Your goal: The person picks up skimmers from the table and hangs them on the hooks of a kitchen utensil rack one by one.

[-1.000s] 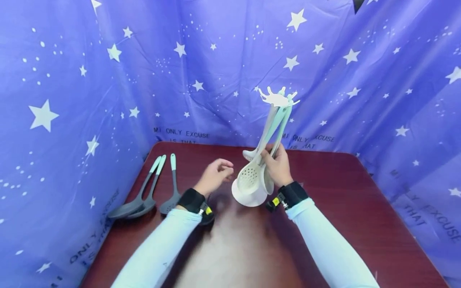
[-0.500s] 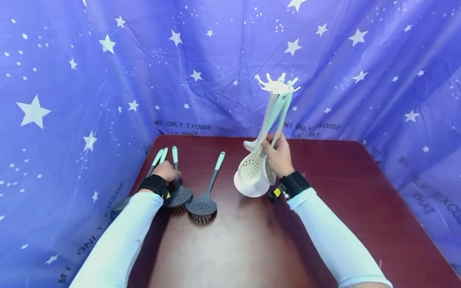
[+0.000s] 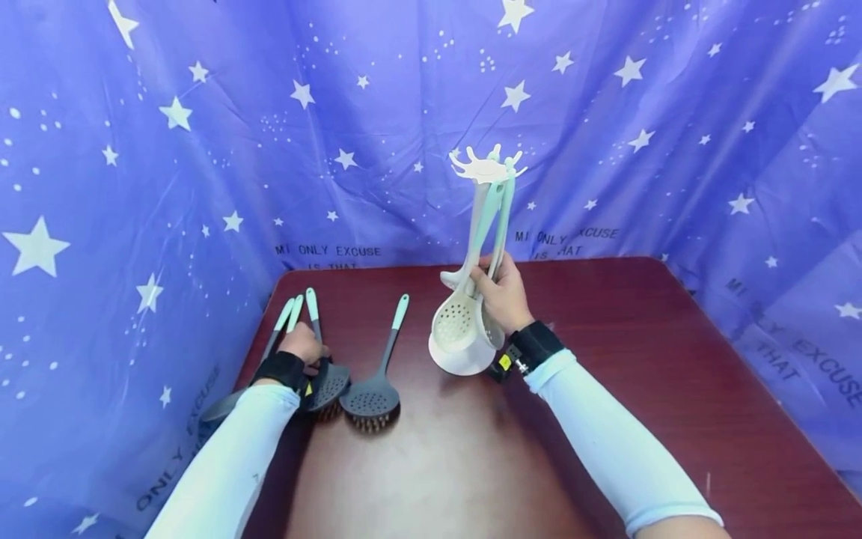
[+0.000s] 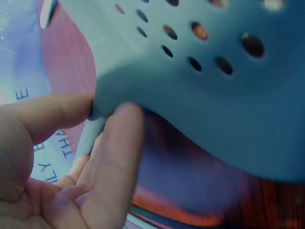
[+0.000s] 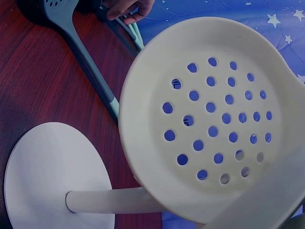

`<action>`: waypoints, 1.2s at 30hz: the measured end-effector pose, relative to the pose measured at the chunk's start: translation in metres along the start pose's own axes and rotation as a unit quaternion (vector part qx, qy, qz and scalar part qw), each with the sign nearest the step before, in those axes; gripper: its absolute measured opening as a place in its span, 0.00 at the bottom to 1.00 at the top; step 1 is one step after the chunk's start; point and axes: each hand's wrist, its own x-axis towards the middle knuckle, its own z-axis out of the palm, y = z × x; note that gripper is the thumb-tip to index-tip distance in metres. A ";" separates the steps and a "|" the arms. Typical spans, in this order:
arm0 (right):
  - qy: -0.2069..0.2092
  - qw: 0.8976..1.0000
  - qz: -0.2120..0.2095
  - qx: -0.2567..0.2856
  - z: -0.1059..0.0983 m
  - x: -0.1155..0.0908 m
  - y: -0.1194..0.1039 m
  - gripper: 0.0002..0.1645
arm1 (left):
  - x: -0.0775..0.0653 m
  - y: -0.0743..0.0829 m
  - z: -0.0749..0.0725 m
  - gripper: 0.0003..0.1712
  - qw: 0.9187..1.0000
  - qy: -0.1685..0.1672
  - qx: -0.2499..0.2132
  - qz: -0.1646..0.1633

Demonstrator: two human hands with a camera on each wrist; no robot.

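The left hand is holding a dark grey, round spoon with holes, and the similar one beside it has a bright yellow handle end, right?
Not quite: that handle end is mint green, not yellow; the head view shows it. The rest is right: the left hand holds the dark grey, round spoon with holes, and the similar one lies beside it.

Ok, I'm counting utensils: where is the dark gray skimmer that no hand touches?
In the head view, left of center, the dark gray skimmer lies on the table, between the left hand and the white utensil stand.
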 end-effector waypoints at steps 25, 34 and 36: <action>-0.021 1.000 0.008 -0.014 -0.005 -0.017 -0.038 0.11 | -0.064 0.132 -0.011 0.22 0.893 0.185 -0.223 0.345; -0.003 1.000 0.000 -0.012 -0.003 -0.011 -0.004 0.11 | -0.085 0.169 0.010 0.15 0.871 0.248 -0.135 0.401; -0.002 1.000 0.003 -0.010 -0.002 -0.011 -0.004 0.10 | -0.086 0.172 0.012 0.15 0.867 0.251 -0.135 0.409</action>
